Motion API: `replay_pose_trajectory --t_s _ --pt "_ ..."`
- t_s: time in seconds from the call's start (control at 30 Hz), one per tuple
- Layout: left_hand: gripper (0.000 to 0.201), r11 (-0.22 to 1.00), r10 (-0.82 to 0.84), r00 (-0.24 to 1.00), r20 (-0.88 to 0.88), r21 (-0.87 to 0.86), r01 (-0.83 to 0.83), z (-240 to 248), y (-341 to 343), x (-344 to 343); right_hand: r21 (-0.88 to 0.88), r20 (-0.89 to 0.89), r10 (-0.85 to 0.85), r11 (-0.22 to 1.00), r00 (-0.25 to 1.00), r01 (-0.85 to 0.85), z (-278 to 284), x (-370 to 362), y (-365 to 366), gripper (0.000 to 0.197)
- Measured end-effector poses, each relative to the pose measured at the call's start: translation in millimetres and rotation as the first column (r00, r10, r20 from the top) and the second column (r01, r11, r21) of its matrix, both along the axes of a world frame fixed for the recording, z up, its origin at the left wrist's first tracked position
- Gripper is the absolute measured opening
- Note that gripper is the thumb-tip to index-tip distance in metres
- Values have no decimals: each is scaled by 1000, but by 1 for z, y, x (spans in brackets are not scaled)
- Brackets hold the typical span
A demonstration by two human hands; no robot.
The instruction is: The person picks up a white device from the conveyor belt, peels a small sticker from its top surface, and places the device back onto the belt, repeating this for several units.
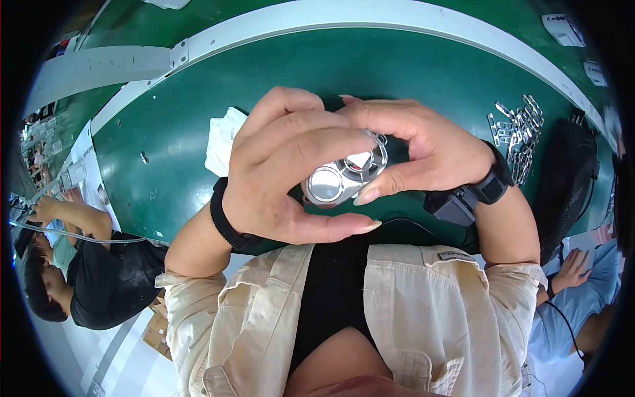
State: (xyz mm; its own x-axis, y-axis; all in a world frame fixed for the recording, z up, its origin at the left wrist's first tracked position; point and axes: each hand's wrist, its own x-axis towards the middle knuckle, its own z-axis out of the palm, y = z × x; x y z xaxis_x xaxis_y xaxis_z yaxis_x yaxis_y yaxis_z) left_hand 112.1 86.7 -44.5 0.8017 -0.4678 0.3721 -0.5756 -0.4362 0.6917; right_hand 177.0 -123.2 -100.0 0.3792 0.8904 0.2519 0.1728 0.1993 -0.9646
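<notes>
A shiny silver device (326, 184) with a round mirror-like disc and a dark-rimmed round end is between my hands, above the green table (178, 86). My left hand (284, 159) curls over it from the left, its fingers covering part of the round end. The left thumb stretches out below the device. From the right, my right hand (417, 139) grips it, thumb at its lower edge and fingers reaching behind. Both hands hide much of the device, so its exact kind is unclear.
A crumpled white sheet (221, 141) lies beside my left hand. Several small metal clip-like parts (519, 135) are piled at the right, near a black mesh bag-like thing (567, 178). A tiny metal piece (144, 157) lies at left. Co-workers sit on both sides.
</notes>
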Motion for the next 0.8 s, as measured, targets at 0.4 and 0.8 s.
replay_pose_trajectory --t_s 0.4,0.8 --pt "98 983 -32 897 -440 -175 -51 -21 -9 -31 -137 596 -225 918 771 373 66 -12 -24 44" --pt "85 955 264 942 -206 -82 -285 -31 -22 -37 -74 626 -431 797 650 600 64 -43 -4 32"
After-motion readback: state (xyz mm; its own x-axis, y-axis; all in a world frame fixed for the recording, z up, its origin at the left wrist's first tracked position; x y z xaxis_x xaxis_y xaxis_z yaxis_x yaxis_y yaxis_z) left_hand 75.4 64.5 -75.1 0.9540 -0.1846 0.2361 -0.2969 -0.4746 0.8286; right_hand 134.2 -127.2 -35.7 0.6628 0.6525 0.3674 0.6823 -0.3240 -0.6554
